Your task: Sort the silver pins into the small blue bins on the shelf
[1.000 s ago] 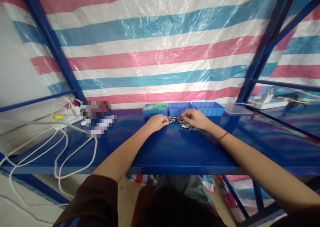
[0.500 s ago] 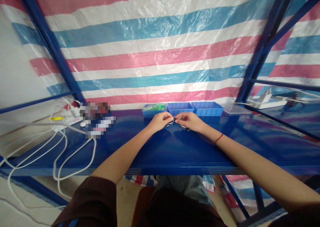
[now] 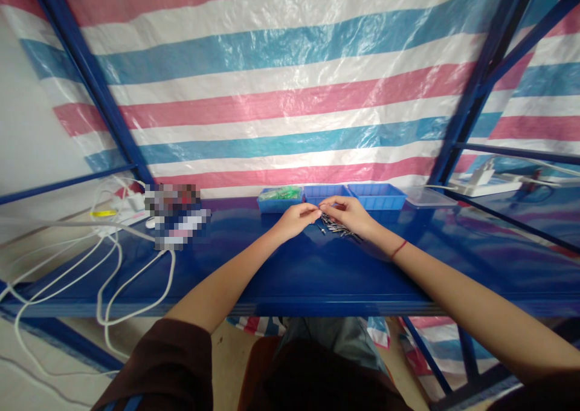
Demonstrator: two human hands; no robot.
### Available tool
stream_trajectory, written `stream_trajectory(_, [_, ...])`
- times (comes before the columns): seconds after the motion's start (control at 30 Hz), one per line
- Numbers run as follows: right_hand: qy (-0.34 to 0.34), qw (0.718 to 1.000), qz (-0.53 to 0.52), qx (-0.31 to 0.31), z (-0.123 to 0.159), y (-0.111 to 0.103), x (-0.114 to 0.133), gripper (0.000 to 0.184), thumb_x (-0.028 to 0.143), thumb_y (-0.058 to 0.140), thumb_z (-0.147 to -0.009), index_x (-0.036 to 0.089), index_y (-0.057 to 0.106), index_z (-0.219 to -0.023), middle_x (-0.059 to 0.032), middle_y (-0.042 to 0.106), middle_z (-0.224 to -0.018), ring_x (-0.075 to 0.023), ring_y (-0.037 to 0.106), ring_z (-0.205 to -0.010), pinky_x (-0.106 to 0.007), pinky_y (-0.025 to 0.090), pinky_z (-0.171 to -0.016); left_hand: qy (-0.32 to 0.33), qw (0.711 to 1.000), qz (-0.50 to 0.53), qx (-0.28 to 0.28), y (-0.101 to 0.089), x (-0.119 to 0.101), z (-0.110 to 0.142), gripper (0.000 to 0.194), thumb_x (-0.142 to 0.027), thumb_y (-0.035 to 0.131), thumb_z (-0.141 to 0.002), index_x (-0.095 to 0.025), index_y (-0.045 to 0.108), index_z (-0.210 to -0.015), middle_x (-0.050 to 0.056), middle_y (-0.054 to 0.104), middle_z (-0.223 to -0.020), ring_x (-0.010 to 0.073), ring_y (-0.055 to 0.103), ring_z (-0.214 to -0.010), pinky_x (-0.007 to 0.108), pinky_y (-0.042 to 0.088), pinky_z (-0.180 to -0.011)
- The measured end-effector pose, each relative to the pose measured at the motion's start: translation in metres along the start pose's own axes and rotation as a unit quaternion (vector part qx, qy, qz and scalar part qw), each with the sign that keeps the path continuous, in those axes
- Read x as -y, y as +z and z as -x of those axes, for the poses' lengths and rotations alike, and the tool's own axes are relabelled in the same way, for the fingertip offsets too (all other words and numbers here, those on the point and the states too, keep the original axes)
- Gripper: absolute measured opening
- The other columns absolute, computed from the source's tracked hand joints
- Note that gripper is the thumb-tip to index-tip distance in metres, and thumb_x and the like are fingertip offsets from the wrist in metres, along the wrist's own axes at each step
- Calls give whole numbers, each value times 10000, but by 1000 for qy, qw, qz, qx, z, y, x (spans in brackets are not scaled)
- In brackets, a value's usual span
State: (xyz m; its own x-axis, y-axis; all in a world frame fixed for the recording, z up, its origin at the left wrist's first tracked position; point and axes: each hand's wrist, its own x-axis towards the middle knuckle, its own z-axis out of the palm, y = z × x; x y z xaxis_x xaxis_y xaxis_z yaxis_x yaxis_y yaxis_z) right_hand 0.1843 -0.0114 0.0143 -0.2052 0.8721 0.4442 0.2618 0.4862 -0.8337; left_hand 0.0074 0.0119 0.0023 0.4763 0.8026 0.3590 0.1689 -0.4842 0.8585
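My left hand (image 3: 298, 219) and my right hand (image 3: 343, 213) meet at the fingertips above the blue table (image 3: 290, 272). Both are closed in a pinch, and whatever lies between the fingers is too small and hidden to name. Under and beside my right hand is a pile of thin, shiny metal pieces (image 3: 341, 228), shaped like small rods or pens parts; the hand covers some of it. A single metal piece (image 3: 322, 228) lies just left of the pile.
Behind my hands stand a blue bin with green-and-clear packets (image 3: 281, 194), a middle blue bin (image 3: 324, 190) and a right blue bin (image 3: 377, 197). A clear lid (image 3: 428, 197) lies right of them. White cables (image 3: 118, 266) and a blurred-out item (image 3: 181, 229) are at left.
My left hand has moved slightly right, and my fingertips now touch a little higher. More of the metal pile shows beneath my right hand.
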Motion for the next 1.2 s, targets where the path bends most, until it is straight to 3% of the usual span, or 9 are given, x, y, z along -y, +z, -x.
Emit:
stream_trajectory(0.27, [-117,988,96,5,3,2,6,347,471,574,-772,154,697,-841,-85,676,-855,-154,571,-676,-275,437,-588,21,993,-112,9,-2,0,2,328,-446,536,-785,-131,625,-810,9,628,-725,120,566,-673,241,431,-669])
stream_trajectory(0.57, [-126,980,155,-17,2,-6,8,294,401,540,-797,164,702,-858,-85,677,-860,-172,584,-729,-292,450,-633,31,989,-128,-75,-2,-11,3,254,-393,595,-758,-147,619,-819,18,650,-799,110,578,-677,229,459,-658])
stream_trajectory(0.73, [-131,970,203,24,1,-8,3,263,349,530,-792,148,699,-809,-67,660,-775,-140,545,-622,-273,425,-594,57,981,-149,-107,-2,-15,4,266,-410,592,-765,-148,617,-802,24,654,-812,117,586,-707,234,466,-686])
stream_trajectory(0.93, [-29,992,117,-18,-5,-11,-8,292,403,548,-753,135,664,-768,-55,653,-718,-131,527,-578,-267,422,-569,73,971,-220,-65,-2,-16,7,318,-423,512,-830,-160,619,-974,34,655,-871,115,566,-684,244,455,-687])
stream_trajectory(1.07, [96,985,61,-132,-13,-30,-22,276,429,589,-724,158,597,-676,8,491,-477,-99,414,-429,-244,341,-433,110,938,-328,-11,-5,-18,11,345,-437,442,-868,-170,654,-923,44,641,-827,143,566,-729,265,438,-722])
stream_trajectory(1.2, [173,952,4,-252,-18,-55,-39,245,399,612,-707,181,528,-633,-3,484,-527,-85,392,-415,-238,325,-384,106,913,-394,22,-7,-14,11,300,-357,439,-872,-177,671,-933,61,646,-888,170,589,-820,275,442,-772])
